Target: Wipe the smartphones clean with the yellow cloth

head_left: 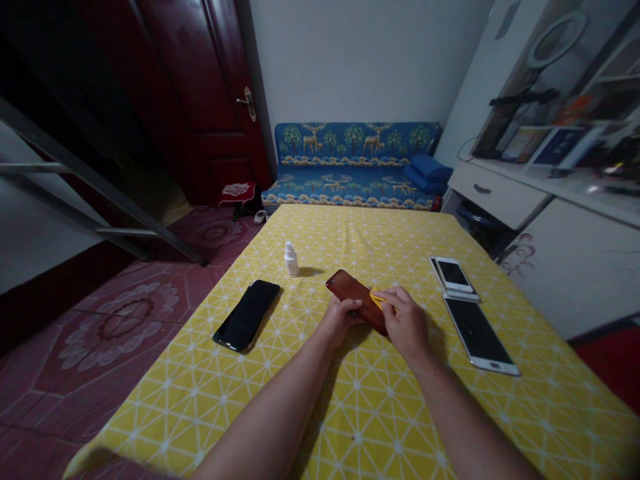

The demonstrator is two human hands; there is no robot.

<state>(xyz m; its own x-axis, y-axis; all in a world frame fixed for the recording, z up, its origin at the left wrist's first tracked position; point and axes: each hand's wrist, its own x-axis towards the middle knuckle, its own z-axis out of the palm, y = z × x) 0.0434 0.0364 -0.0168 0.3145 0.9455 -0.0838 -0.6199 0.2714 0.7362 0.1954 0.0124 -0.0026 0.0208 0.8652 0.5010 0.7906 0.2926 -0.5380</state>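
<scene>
A phone with a reddish-brown back [354, 288] is held tilted above the table, its camera end pointing up and to the left. My left hand [343, 317] grips its lower edge, thumb across the back. In my right hand [405, 320] a small yellow cloth [376, 297] is pinched and pressed against the phone's back near its right end. Left of my hands stands a small white bottle [291, 260]. Nearer the table's left edge lies a black phone [247, 315], screen up.
At the right lie a white phone with a dark screen [481, 332] and a smaller white phone [453, 275] on top of another device. A yellow patterned cloth [360, 433] covers the table. Beyond are a blue sofa [345, 183], a red door [195, 80] and a white cabinet [590, 260].
</scene>
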